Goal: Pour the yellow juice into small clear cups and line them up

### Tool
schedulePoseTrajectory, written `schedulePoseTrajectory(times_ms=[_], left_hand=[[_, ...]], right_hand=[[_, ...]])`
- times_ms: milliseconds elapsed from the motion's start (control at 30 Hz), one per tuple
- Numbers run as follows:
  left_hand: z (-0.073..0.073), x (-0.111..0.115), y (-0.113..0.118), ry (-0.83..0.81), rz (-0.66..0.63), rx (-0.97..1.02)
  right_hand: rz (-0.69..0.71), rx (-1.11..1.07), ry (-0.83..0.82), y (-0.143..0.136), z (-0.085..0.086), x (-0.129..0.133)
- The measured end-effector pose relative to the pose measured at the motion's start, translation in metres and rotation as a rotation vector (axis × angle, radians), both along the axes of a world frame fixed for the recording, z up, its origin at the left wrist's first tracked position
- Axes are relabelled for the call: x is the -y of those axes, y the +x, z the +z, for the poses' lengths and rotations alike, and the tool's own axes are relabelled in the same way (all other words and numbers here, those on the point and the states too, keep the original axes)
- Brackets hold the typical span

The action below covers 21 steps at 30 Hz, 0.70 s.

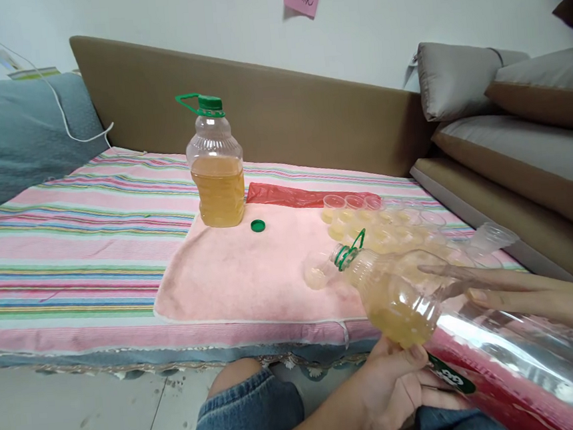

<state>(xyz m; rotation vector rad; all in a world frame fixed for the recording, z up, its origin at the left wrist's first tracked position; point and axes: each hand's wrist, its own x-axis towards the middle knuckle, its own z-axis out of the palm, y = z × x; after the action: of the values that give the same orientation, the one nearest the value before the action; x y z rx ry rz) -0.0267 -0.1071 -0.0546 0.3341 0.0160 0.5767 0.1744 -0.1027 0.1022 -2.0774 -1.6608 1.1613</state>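
Note:
A large clear plastic bottle (399, 299) with a red label and yellowish liquid is tilted across the lower right, its open neck with a green ring pointing left. From below, my left hand (396, 386) is closed around its shoulder. My right hand (504, 289) holds the bottle's upper side, fingers stretched along it. The bottle's mouth is over the rim of a clear plastic cup (316, 276) with some pale liquid at the bottom. Behind the bottle stand several clear cups (367, 224) in rows, many with yellowish liquid; the bottle hides some of them.
A second bottle (218, 187) with a green cap stands upright on a pink cloth (231, 273). Near it lie a loose green cap (258, 225) and a red plastic bag (285, 194). Stacked cushions (524, 127) rise at right. A brown backboard (281, 95) runs behind.

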Motion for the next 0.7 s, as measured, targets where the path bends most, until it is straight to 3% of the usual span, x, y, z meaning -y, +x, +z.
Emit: schedulePoseTrajectory(times_ms=[167, 433, 700], left_hand=[[-0.0003, 0.0, 0.0006, -0.015, 0.002, -0.003], [-0.0017, 0.0, 0.0007, -0.005, -0.001, 0.021], [-0.0023, 0.0004, 0.0011, -0.008, -0.002, 0.022]], right_hand=[[-0.037, -0.077, -0.129, 0.0065, -0.0017, -0.0007], [0.008, -0.051, -0.068, 0.0042, -0.0013, -0.0002], [-0.054, -0.112, -0.112, 0.0027, -0.0017, 0.0002]])
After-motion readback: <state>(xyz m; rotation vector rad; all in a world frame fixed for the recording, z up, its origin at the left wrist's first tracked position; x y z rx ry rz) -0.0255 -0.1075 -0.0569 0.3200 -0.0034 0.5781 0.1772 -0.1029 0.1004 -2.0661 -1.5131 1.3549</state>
